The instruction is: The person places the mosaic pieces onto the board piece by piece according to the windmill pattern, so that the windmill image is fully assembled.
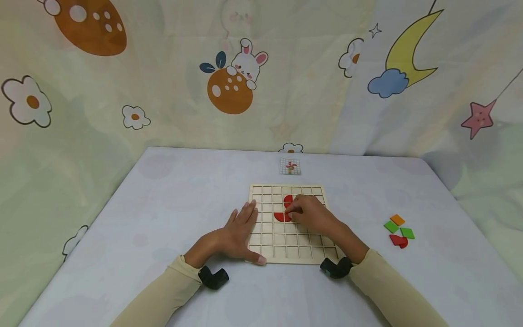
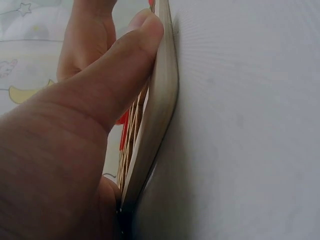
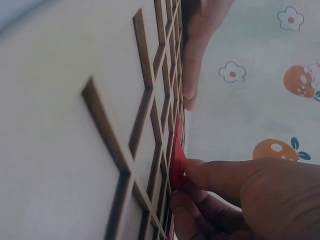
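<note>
A pale wooden grid board (image 1: 282,247) lies flat on the table, divided into square cells by thin raised strips. My left hand (image 1: 234,238) rests along its left side with fingers straight, the thumb (image 2: 147,32) on the board's near edge. My right hand (image 1: 312,213) is over the middle of the board, thumb and fingertips pinching a red piece (image 3: 177,162) down at the grid. A red quarter-round piece (image 1: 279,216) sits in a cell just left of those fingertips. Another red piece (image 1: 288,199) lies in the cells above, partly covered by the right hand.
Right of the board lie loose pieces: an orange one (image 1: 397,220), green ones (image 1: 391,226) and red ones (image 1: 395,240). Beyond the board's far edge is a small card (image 1: 290,166) showing a red flower on a grid. A patterned cloth (image 1: 171,91) hangs behind the table.
</note>
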Demonstrator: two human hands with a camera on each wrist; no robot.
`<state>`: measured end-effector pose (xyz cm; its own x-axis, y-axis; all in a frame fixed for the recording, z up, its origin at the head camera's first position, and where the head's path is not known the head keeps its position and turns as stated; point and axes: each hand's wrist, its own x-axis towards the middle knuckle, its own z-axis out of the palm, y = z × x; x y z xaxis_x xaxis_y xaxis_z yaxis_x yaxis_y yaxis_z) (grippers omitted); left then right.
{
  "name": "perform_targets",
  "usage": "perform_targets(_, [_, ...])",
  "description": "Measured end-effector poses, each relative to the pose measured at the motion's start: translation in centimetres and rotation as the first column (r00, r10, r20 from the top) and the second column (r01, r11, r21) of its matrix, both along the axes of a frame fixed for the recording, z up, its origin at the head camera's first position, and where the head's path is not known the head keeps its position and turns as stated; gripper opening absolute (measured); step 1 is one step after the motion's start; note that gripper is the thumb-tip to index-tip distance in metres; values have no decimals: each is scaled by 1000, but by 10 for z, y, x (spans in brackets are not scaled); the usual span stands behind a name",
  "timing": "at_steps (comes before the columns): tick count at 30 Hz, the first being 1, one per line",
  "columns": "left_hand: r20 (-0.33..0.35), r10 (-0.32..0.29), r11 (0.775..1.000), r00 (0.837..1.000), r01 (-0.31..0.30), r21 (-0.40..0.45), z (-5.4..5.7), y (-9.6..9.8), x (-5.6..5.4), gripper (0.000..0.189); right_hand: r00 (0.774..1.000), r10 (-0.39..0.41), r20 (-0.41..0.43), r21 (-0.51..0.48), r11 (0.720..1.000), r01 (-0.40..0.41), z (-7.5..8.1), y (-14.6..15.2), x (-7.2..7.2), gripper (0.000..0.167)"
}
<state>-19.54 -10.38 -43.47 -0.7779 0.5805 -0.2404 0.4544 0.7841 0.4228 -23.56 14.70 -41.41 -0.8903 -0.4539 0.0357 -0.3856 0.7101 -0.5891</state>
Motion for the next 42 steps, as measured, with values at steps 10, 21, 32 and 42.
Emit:
perform_targets(10, [-8, -1, 1000, 1000, 1, 3, 1, 0, 0, 134, 1000, 18, -17, -10, 1000, -18, 2, 1, 0, 14])
perform_targets(21, [-4, -4, 1000, 1000, 4, 13, 1, -1, 0, 135, 998, 55, 11, -94, 994, -54, 1, 7, -1, 15])
perform_targets(32, [0, 0, 1000, 1000, 0, 8, 2, -1, 1, 135, 996, 66, -56, -153, 985, -74, 2, 14, 3, 16])
perform_targets(42, [-5, -2, 1000, 1000, 2, 26, 1, -1, 1, 134, 992, 42, -118, -176, 982, -63, 4, 31, 9, 17])
